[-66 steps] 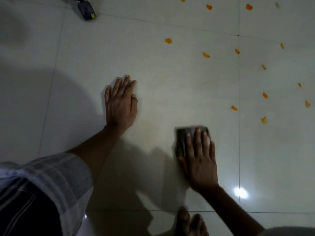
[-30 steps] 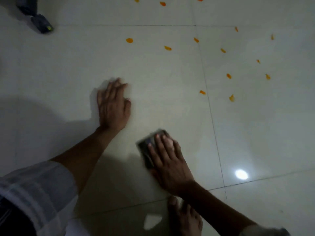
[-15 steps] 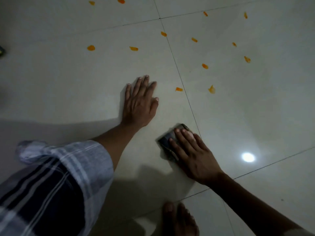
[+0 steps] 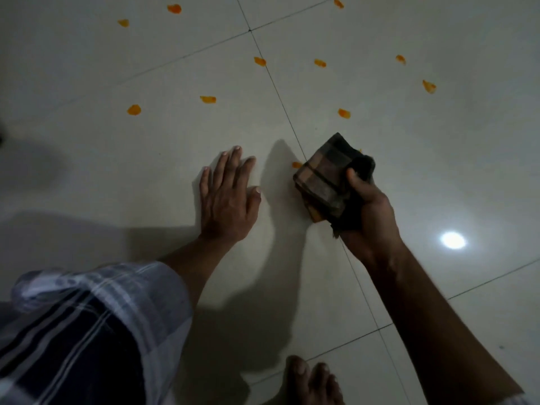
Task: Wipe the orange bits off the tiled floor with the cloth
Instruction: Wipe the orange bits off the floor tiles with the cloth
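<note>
Pale glossy tiled floor [image 4: 438,171], crossed by dark grout lines [image 4: 280,95], with one bright round reflection of a lamp [image 4: 453,240] at our right. Item: orange bits [image 4: 134,109], scattered over the far half of the floor on both sides of the long grout line; one bit [image 4: 297,164] lies just beside the cloth's left edge, close to the line. Item: cloth [image 4: 324,179], dark, checked, folded into a thick pad, tilted, with orange showing at its lower corner; whether it touches the tile we cannot tell. Item: our right hand [image 4: 368,217], fingers curled under the cloth and thumb clamped on top, grasping it; this hand and pad hide the floor beneath them. Item: our left hand [image 4: 228,197], flat on the tile, fingers straight and slightly spread, holding nothing, set just left of the cloth and apart from it. Item: checked grey sleeve or garment [image 4: 87,331], lower left, covering that corner. Item: bare toes [image 4: 309,381] at the bottom edge. Item: our shadow [image 4: 257,311], dark across the near tiles between the arms.
</note>
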